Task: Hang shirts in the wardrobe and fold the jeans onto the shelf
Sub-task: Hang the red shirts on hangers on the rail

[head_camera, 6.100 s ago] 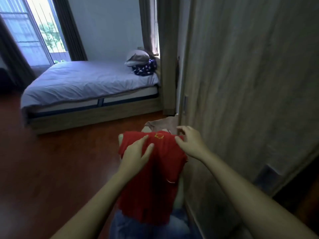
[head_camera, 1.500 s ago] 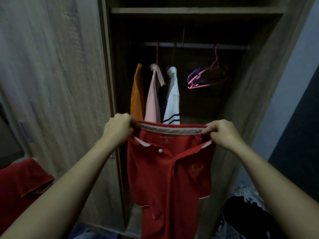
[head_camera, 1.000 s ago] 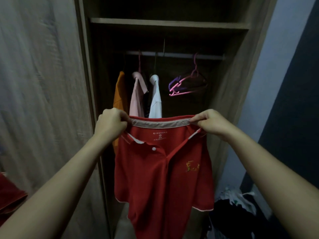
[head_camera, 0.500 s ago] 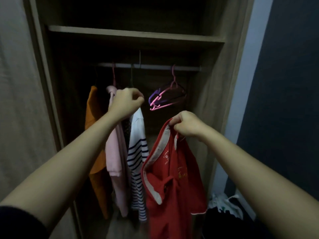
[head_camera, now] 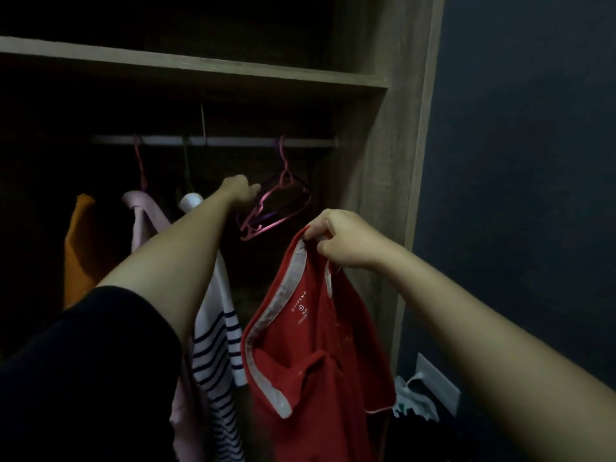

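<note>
Red polo shirt (head_camera: 320, 355) dangles from the right hand (head_camera: 343, 238), which pinches it at the collar, just in front of the open wardrobe. It hangs long-ways straight down, collar up, inside label showing. The roomy bit of the rail (head_camera: 233, 141) is on the right, between the striped shirt (head_camera: 216, 345) and the side panel (head_camera: 376, 195), with only a bunch of empty pink hangers (head_camera: 280, 208) there. The left hand (head_camera: 238, 193) is up at those hangers, but it's too dark to say if it's gripping one. Pink shirt (head_camera: 143, 215) and orange shirt (head_camera: 78, 255) hang further left.
</note>
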`<action>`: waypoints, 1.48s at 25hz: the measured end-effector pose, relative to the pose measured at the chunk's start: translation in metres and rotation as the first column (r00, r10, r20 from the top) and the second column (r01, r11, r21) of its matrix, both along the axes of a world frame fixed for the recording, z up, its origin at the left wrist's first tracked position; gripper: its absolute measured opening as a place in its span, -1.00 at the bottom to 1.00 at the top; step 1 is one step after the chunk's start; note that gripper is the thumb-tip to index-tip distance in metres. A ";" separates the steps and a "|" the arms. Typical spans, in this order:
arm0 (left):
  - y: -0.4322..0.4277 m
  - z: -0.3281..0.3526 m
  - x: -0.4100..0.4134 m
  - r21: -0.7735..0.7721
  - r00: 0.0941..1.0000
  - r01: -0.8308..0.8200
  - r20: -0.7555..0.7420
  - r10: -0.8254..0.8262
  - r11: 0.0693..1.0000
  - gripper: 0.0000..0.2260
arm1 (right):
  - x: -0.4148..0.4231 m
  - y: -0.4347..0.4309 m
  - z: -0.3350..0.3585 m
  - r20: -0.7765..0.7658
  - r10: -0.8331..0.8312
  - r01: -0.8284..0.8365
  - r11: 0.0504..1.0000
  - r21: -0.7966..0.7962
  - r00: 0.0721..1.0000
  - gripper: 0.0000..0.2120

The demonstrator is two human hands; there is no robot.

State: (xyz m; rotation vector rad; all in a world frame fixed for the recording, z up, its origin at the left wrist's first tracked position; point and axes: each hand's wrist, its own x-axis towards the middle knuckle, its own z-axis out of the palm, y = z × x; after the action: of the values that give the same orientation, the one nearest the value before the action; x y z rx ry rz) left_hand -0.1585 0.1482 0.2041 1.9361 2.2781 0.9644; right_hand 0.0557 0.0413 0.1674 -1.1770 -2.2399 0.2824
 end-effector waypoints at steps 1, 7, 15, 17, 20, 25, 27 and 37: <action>0.007 -0.005 0.001 -0.006 0.999 0.010 -0.030 -0.010 1.000 -0.64 | 0.000 0.001 0.000 0.006 -0.002 0.002 1.000 0.007 1.000 -0.63; 0.021 -0.007 0.005 0.174 0.992 -0.046 -0.108 0.065 0.984 -0.77 | -0.002 0.000 -0.009 0.039 0.002 -0.003 1.000 0.024 0.999 -0.62; -0.038 -0.004 -0.008 0.244 0.983 -0.182 0.023 0.182 0.953 -0.74 | -0.016 -0.017 -0.026 0.050 0.041 -0.042 0.999 0.028 0.998 -0.61; -0.058 -0.004 -0.009 0.225 0.980 -0.193 0.084 0.179 0.955 -0.71 | -0.020 -0.019 -0.034 0.019 0.030 -0.031 0.999 0.027 0.999 -0.61; -0.097 -0.017 -0.014 0.231 0.973 -0.225 0.097 0.207 0.947 -0.68 | -0.023 -0.030 -0.047 -0.009 0.040 -0.040 0.999 0.029 0.999 -0.62; -0.187 -0.064 -0.024 0.268 0.928 -0.371 0.145 0.344 0.889 -0.62 | -0.014 -0.054 -0.057 0.066 0.103 -0.104 0.994 0.016 0.992 -0.79; -0.227 -0.092 -0.035 0.318 0.918 -0.396 0.151 0.367 0.861 -0.65 | -0.012 -0.063 -0.062 0.088 0.116 -0.118 0.993 0.020 0.989 -0.82; -0.418 -0.184 -0.082 0.365 0.959 -0.277 0.167 0.230 0.889 -0.61 | -0.031 -0.090 -0.088 0.068 0.110 -0.113 0.993 0.038 0.992 -0.87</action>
State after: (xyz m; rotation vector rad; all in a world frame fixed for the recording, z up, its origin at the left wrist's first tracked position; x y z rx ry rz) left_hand -0.2402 -0.2694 0.0205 1.6486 2.4612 1.6223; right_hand 0.0248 -0.0490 0.0795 -1.0558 -2.3618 0.2432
